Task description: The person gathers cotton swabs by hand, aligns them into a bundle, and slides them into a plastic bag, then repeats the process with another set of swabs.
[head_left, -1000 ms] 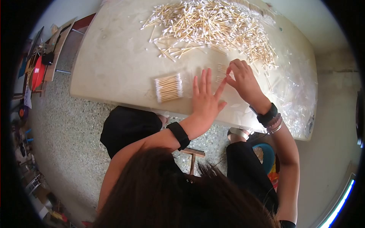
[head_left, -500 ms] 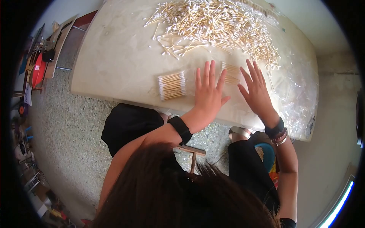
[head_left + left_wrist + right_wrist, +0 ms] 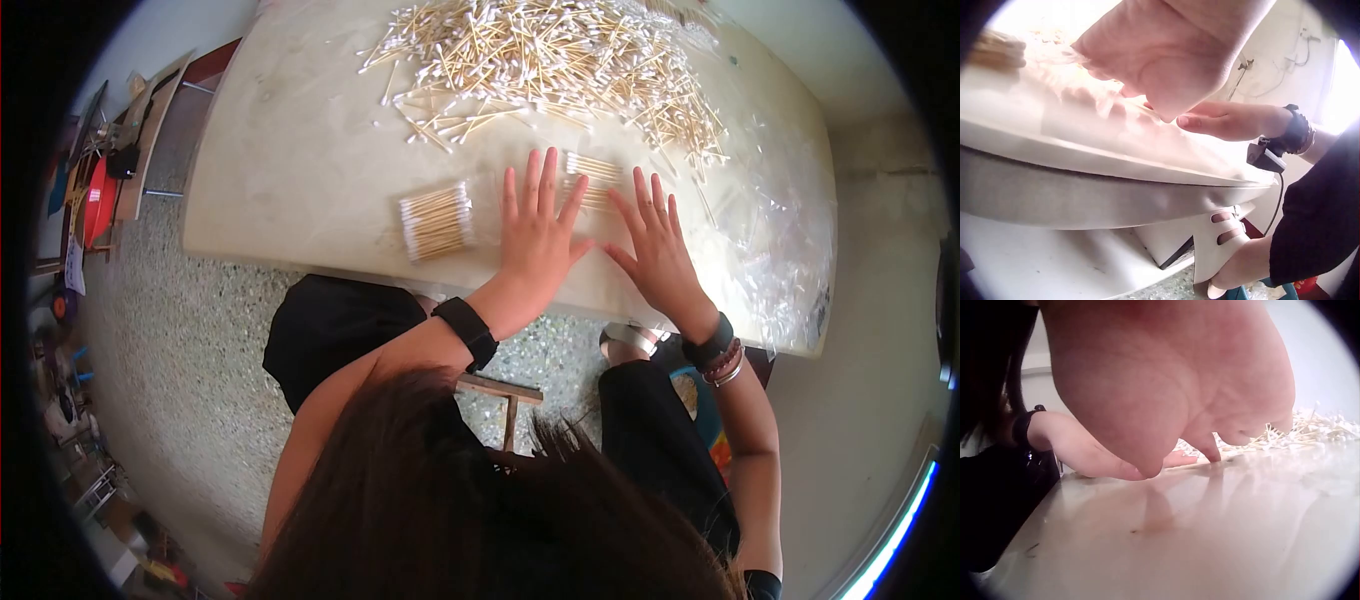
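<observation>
My left hand point(image 3: 540, 225) lies flat on the table point(image 3: 290, 170) with its fingers spread straight. My right hand point(image 3: 655, 245) lies flat beside it, fingers straight too. A small row of cotton swabs point(image 3: 590, 180) in clear plastic lies between the two sets of fingertips and partly under them. To the left of the left hand sits a packed bundle of cotton swabs point(image 3: 437, 220). A big loose heap of cotton swabs point(image 3: 550, 60) covers the far side of the table. The wrist views show both palms point(image 3: 1166, 69) point(image 3: 1166, 387) close to the tabletop.
Clear plastic bags point(image 3: 780, 230) are piled along the table's right edge. My knees in black cloth point(image 3: 335, 335) are under the near edge, with a wooden stool point(image 3: 505, 395) below. Red and other items point(image 3: 95, 195) stand on the floor at far left.
A second ago my right hand pinched swabs at the small row; it then opened flat. Both flat hands have since slid a little toward the near edge over the plastic.
</observation>
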A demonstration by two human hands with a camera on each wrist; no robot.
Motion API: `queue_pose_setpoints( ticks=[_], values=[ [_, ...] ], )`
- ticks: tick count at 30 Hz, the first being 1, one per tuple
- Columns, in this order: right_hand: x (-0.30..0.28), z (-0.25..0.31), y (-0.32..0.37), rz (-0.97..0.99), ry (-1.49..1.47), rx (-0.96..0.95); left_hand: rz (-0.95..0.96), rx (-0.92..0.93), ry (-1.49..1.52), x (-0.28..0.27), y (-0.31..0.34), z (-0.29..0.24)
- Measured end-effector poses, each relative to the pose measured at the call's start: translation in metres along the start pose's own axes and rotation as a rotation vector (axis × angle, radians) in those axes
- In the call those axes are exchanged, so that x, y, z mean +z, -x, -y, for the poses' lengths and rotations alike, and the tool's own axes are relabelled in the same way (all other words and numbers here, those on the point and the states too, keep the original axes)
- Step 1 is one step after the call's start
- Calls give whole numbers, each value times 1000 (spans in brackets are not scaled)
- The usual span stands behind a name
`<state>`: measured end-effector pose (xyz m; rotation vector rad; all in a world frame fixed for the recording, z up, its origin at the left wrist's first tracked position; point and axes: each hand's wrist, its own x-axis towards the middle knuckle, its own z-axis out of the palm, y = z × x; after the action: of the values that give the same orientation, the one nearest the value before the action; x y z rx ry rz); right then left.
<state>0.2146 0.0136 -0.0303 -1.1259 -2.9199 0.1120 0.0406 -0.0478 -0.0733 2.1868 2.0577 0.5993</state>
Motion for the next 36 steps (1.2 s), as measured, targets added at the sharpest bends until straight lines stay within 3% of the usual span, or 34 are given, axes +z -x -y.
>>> queue_pose_setpoints(
  ticks=[17,19,36],
  values=[
    [-5,-16,-27,-55,-77,-47,-89,61,87,3,-22,7],
    [-3,-18,-34,-29,-144,-119,25,198,58,5,-27,11],
    [3,-5,-20,-2,-136,-141,20,230,64,-2,-18,9]
  ],
)
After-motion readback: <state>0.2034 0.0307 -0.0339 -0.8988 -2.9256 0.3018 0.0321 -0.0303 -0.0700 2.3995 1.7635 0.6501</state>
